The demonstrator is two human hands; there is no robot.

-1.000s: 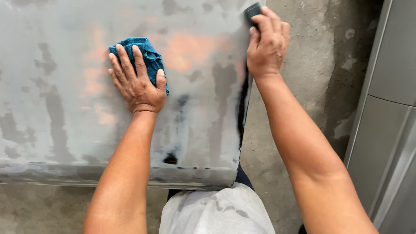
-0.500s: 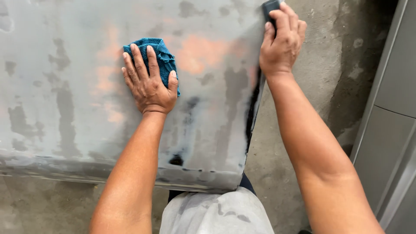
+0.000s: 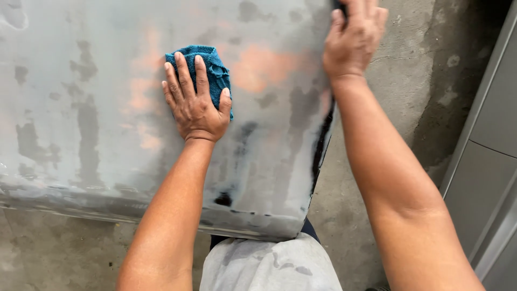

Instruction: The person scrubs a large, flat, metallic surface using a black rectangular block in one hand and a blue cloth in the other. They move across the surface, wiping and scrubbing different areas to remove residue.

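Since the earlier frames, both hands sit lower and further right in the head view, and the left hand (image 3: 196,105) with its blue cloth (image 3: 207,67) keeps the same flat pose on the metal. That hand lies palm down, fingers spread and extended, pressing the folded blue microfibre cloth against the grey sanded car body panel (image 3: 107,108); the cloth shows beyond the fingertips and along the thumb side, so most of it lies under the palm and fingers. The forearm runs up from the lower edge of the frame, so the hand's long axis points away from the person, roughly parallel to the panel's right edge.

The right hand (image 3: 353,40) is curled over that right edge near the top of the frame, fingers wrapped around a small dark object at the rim; what it is cannot be told. A black strip (image 3: 322,143) runs down the edge below the wrist.

The cloth lies to the left of the right hand, well apart from it, and the left hand is the one on it. Orange-pink patches (image 3: 258,67) of bared primer lie just right of the cloth, between the two hands. The concrete floor (image 3: 398,97) shows beyond the panel's edge, and the person's grey-clad knee (image 3: 269,267) sits below it.
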